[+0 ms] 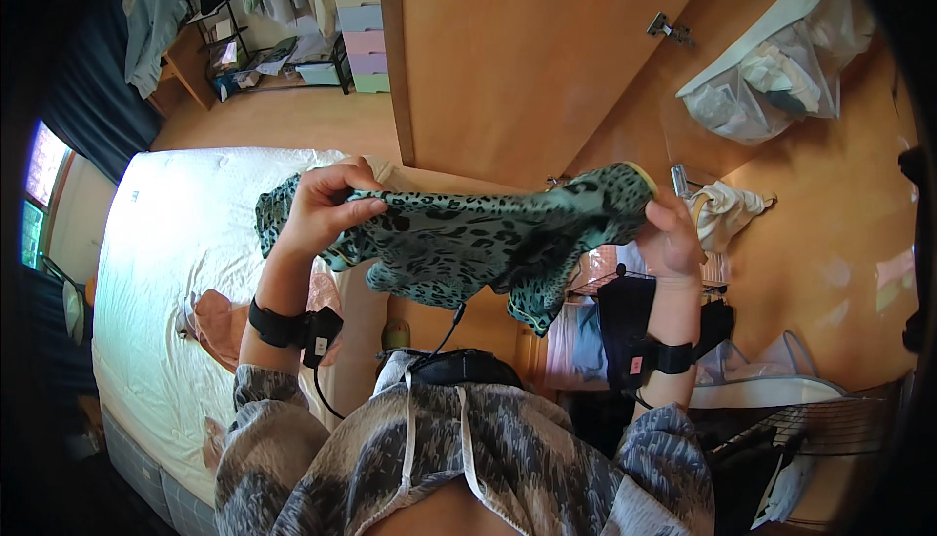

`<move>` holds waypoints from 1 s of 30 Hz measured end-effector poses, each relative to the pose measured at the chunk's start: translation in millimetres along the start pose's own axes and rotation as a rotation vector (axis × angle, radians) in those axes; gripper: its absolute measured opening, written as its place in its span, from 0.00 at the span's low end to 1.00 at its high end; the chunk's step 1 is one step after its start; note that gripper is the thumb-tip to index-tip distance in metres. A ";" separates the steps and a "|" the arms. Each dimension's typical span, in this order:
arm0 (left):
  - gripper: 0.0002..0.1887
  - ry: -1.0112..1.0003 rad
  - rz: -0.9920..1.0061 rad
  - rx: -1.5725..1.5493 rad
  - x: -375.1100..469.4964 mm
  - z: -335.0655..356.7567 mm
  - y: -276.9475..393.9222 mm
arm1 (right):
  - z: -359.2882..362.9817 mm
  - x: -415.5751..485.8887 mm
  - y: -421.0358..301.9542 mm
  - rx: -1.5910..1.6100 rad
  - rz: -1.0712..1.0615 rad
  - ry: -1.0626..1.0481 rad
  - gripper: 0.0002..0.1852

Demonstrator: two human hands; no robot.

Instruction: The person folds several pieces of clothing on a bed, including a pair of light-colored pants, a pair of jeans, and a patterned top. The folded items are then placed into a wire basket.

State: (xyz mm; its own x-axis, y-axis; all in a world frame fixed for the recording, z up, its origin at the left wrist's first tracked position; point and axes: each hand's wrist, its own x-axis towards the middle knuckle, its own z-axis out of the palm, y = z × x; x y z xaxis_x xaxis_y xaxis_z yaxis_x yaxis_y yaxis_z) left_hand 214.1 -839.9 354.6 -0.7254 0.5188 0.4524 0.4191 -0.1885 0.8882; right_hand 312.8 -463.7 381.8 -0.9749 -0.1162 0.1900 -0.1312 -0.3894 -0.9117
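Note:
A green-grey leopard-print garment [454, 243] is stretched between my two raised hands, its lower part hanging in folds. My left hand [333, 206] pinches the upper edge near one end, thumb and fingers closed on the fabric. At the other end, by a yellow-trimmed edge, my right hand [670, 232] holds the cloth, its fingers partly hidden by it. Each forearm wears a black strap with a small device. To the left, beyond the garment, lies a bed with a white mattress cover [190, 228], and a salmon-pink cloth [223, 327] rests on it.
An open wooden cabinet door [527, 53] stands ahead. Clothes hang on a wire rack with black trousers [626, 316] at the lower right. A clear bag of cloth [776, 82] hangs upper right. A white cloth [725, 214] hangs near my right hand. Pastel drawers [364, 38] stand farther back.

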 end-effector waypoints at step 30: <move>0.28 0.016 -0.053 0.414 5.9 115.6 14.0 | 101.0 22.9 39.4 -0.808 -0.037 0.075 0.11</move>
State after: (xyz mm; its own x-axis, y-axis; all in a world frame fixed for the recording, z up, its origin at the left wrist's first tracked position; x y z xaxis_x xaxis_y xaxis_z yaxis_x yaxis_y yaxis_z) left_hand 278.8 -743.0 360.4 -0.7586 0.5054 0.4111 0.5629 0.1908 0.8042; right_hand 303.5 -573.9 387.0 -0.9730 -0.0430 0.2267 -0.2252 0.3911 -0.8924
